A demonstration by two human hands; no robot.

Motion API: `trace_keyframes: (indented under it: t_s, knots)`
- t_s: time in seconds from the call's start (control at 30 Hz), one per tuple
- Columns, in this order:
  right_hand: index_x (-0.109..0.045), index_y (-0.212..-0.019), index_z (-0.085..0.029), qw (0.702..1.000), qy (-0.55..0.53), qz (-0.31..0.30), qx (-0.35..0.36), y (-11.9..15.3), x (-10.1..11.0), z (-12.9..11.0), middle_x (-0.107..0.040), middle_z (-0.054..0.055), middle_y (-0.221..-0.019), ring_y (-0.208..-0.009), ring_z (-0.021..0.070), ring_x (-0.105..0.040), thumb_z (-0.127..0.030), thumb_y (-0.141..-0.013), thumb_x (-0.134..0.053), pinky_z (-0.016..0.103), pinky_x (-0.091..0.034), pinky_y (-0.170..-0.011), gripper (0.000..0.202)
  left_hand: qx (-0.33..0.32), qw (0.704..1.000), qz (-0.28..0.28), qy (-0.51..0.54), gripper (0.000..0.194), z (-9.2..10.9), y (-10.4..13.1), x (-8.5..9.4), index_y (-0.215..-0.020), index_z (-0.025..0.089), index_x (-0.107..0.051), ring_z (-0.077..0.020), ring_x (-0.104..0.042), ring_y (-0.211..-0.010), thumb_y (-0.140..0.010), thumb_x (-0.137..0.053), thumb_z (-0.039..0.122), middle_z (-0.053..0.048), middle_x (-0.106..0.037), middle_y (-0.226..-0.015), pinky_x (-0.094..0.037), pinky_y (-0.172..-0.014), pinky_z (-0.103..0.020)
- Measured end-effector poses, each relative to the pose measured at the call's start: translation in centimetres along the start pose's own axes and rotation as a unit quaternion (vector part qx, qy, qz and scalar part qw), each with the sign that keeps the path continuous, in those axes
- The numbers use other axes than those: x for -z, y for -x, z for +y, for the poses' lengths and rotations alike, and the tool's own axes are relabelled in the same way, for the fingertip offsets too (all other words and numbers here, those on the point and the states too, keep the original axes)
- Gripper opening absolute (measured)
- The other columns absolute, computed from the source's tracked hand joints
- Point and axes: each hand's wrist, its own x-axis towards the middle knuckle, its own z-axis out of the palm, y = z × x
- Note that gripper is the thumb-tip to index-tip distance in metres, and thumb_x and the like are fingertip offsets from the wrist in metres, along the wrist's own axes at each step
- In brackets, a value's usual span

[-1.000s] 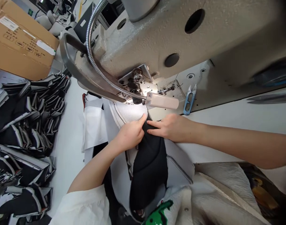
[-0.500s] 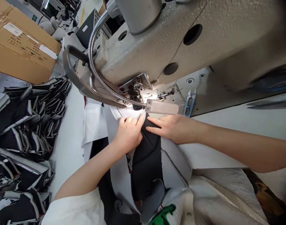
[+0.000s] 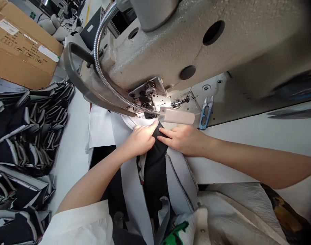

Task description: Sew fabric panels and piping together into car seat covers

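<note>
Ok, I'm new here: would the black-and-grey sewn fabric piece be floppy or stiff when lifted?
The fabric piece is probably floppy: its loose end curls. The seamed grey panel might bend less, lying fairly smooth.

Long black-and-grey cloth piece point(image 3: 157, 173) looks matt, its light-grey side panel point(image 3: 179, 163) mesh-textured. Beige sewing-machine arm point(image 3: 170, 47): painted metal, pebbly, slight sheen. Silver ribbed lamp hose point(image 3: 96, 51): glossy metal. Brown rectangular box point(image 3: 17, 66): cardboard.

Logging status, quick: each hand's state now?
Left hand: on the fabric; can't tell whether it grips.
Right hand: open, two fingers extended onto the fabric.
</note>
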Motion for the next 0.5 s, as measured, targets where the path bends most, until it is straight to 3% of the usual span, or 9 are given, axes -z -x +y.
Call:
trace_keyframes:
  t_s: [0.13, 0.27, 0.4, 0.5]
  knots:
    - [-0.06, -0.119, -0.02, 0.999, 0.019, 0.014, -0.033, -0.3, -0.6, 0.1, -0.056, 0.012, -0.129, -0.062, 0.0118, -0.053, -0.006, -0.085, -0.042, 0.026, -0.029, -0.053, 0.041, 0.008, 0.999, 0.042, 0.013, 0.049, 0.3, -0.7, -0.4, -0.124, 0.013, -0.051, -0.0242, -0.059, -0.105, -0.079, -0.034, 0.01, -0.012, -0.065, -0.111, -0.04, -0.093, -0.038]
    - [-0.056, -0.125, -0.019, 0.998, 0.018, -0.007, -0.052, -0.3, -0.4, 0.1, -0.05, 0.011, -0.136, -0.07, 0.0135, -0.058, -0.005, -0.081, -0.045, 0.025, -0.035, -0.056, 0.047, -0.015, 0.992, 0.119, 0.026, 0.04, -0.6, -1.0, -1.4, -0.113, 0.015, -0.061, -0.0231, -0.058, -0.107, -0.082, -0.036, 0.011, -0.01, -0.067, -0.107, -0.039, -0.098, -0.039]
    - [-0.054, -0.127, -0.02, 0.999, 0.022, -0.022, -0.043, -0.2, 0.1, 0.4, -0.047, 0.01, -0.14, -0.082, 0.0161, -0.062, -0.003, -0.076, -0.049, 0.025, -0.043, -0.061, 0.054, -0.075, 0.98, 0.163, 0.092, 0.034, -3.9, -1.1, -0.4, -0.1, 0.019, -0.069, -0.0195, -0.06, -0.102, -0.085, -0.039, 0.015, -0.005, -0.07, -0.097, -0.043, -0.096, -0.034]
    - [-0.055, -0.126, -0.02, 0.998, 0.034, -0.037, -0.037, -0.1, 0.3, 0.6, -0.048, 0.012, -0.138, -0.082, 0.0169, -0.063, -0.001, -0.072, -0.05, 0.026, -0.047, -0.064, 0.058, -0.026, 0.959, 0.254, 0.12, 0.028, -7.6, -1.7, 2.7, -0.094, 0.018, -0.07, -0.0208, -0.061, -0.101, -0.084, -0.044, 0.015, -0.007, -0.07, -0.097, -0.047, -0.092, -0.034]
